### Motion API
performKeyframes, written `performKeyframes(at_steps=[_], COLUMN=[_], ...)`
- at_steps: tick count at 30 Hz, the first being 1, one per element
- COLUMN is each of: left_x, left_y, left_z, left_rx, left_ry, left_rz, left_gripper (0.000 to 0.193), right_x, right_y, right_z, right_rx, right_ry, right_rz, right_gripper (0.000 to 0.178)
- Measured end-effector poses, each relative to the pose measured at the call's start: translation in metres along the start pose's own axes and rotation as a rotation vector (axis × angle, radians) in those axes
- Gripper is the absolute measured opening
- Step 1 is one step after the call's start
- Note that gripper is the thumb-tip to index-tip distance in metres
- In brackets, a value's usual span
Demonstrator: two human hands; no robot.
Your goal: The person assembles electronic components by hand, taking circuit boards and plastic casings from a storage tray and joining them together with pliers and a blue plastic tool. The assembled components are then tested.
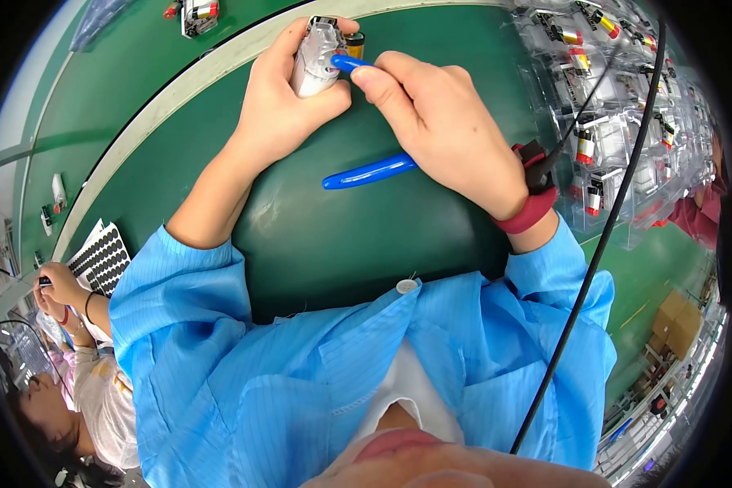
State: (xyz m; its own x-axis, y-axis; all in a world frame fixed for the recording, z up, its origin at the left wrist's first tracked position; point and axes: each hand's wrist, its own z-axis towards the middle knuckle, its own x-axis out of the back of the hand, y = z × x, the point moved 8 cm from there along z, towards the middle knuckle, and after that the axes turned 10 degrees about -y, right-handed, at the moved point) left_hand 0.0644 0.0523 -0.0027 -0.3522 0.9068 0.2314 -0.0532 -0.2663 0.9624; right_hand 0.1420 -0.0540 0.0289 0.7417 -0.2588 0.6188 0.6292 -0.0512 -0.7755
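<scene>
My left hand point(289, 102) is closed around a small white and grey plastic housing point(317, 61), held upright above the green table. A black and yellow cylinder point(355, 45) sticks out at the housing's right side. In my right hand point(447, 118) are blue-handled pliers point(370, 172); their head is hidden in the palm. The tip of one handle, pinched between thumb and forefinger, touches the housing's right side. The other handle points left below the hand. A red band circles my right wrist.
Clear plastic trays point(618, 122) with several similar parts are stacked at the right. A black cable point(598, 252) hangs across the right side. Beyond a pale rail point(130, 122) lie a few loose parts on green. At left, another person's hands point(61, 293) work near a sheet of black stickers point(102, 256).
</scene>
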Motion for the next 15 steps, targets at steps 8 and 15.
performKeyframes(at_steps=[8, 15], left_x=[0.0, 0.001], left_y=[0.002, -0.001], left_z=[0.006, 0.003], left_rx=[0.035, -0.028], left_ry=[0.005, -0.06], left_rz=[0.026, -0.126], left_gripper=[0.044, 0.047], right_x=[-0.001, 0.001], right_y=[-0.024, -0.009], right_z=[-0.005, -0.002], right_rx=[0.043, 0.093], right_ry=[0.108, 0.067], right_rz=[-0.558, -0.293], right_gripper=[0.034, 0.035])
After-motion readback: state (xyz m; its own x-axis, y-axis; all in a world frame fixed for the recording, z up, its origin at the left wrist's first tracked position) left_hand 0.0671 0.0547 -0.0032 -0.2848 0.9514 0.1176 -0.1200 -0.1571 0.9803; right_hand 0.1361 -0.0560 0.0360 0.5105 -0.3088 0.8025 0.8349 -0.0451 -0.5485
